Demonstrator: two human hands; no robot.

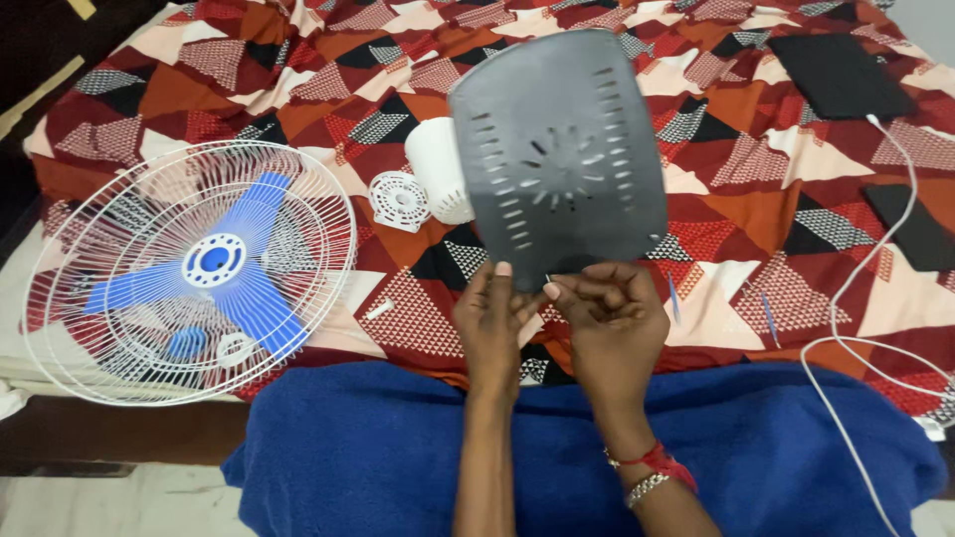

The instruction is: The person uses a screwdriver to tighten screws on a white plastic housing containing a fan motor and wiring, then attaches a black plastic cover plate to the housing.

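Blue towel lay nearest; left hand & right hand both pinched grey vented panel at its 6 o'clock edge, upright over bedsheet. Risk: thin-edge grip could slip, dropping panel onto white motor housing at 9 o'clock.

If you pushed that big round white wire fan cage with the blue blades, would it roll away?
Probably not. The round white wire fan cage lies flat on the patterned bedsheet, so it would likely slide or snag on the cloth rather than roll. Being mostly thin wire and open gaps, it looks light for its size, and the wires might bend if squeezed.
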